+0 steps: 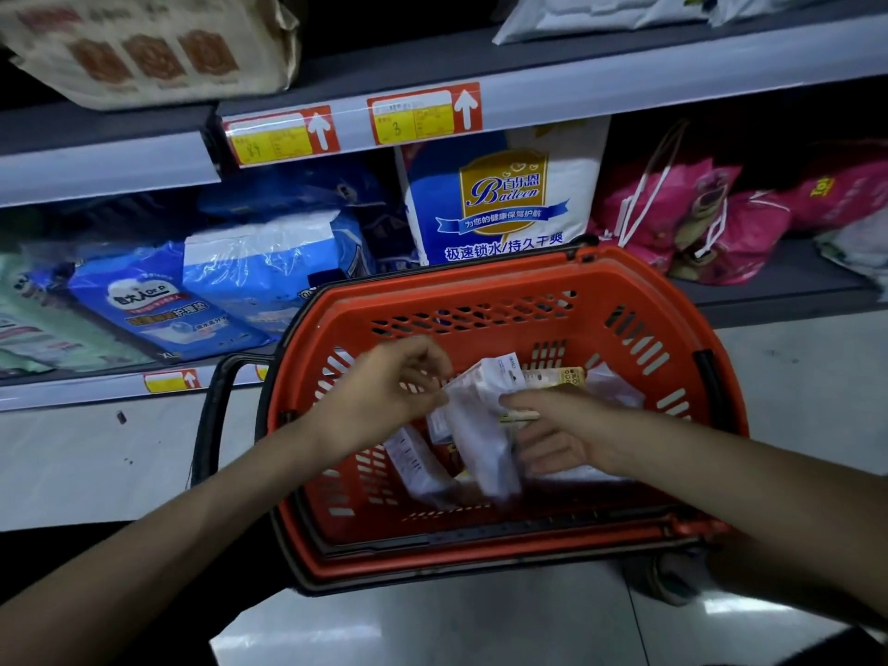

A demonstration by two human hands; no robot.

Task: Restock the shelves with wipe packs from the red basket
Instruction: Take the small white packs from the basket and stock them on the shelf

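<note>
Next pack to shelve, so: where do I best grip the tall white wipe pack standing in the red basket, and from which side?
Probably its upper end, from above: the white wipe pack stands tilted on end in the red basket, top edge free, lower part buried among other packs.

Packs (485, 425) in the basket (480, 281) were blurred, labels unreadable. Right hand (557, 435) hid part of them. Print on the price tags (413, 115) was too small to read; top-left bag (144, 45) ran off frame.
</note>
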